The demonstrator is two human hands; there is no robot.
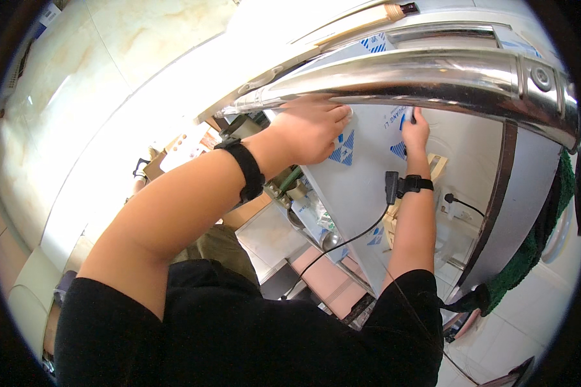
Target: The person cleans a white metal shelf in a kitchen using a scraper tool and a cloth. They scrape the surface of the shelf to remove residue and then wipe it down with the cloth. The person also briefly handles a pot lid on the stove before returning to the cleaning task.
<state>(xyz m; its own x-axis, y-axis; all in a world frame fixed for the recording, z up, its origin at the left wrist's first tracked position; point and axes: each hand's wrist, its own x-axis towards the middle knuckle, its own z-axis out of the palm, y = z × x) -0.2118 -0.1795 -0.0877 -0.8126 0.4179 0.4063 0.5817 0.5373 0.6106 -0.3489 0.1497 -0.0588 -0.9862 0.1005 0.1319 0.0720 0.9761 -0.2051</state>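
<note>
My left hand [312, 129] is raised over the metal shelf panel [363, 188], just under a polished metal tube [397, 77]. It is a little blurred, with fingers bent, and a small white patch shows at the fingertips; whether it is held is unclear. Farther right, my right hand [416, 133] is closed around a slim grey and dark object [409, 115] by the panel's right edge. My fingers hide most of that object. Blue-printed protective film [344, 150] with writing covers parts of the panel. A black strap circles each wrist.
From the device [392, 187] at my right wrist, a black cable [341, 243] droops across the panel. Pots and a metal bowl [330, 240] sit lower down. A plug [449, 198] is in the wall socket. Green cloth [527, 266] hangs at right; a wooden-handled item [368, 22] lies above.
</note>
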